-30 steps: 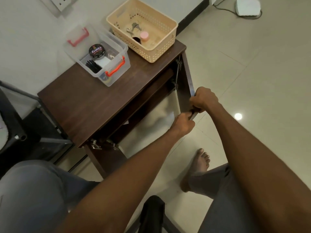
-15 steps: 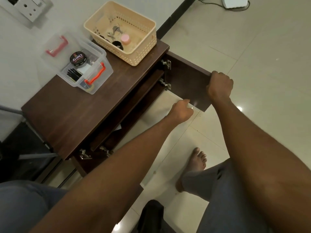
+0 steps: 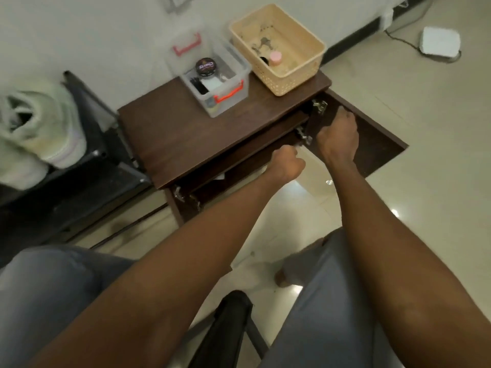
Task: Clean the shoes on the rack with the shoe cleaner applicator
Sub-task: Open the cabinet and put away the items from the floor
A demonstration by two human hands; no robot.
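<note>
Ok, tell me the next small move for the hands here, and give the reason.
Probably reach the left hand into the cabinet to feel for the applicator. The right door is swung wide open with the right hand on it, and the left hand, curled and empty, is at the opening. What is inside cannot be seen from here.

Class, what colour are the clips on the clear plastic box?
Orange-red clips on the clear plastic box, seen in the head view.
</note>
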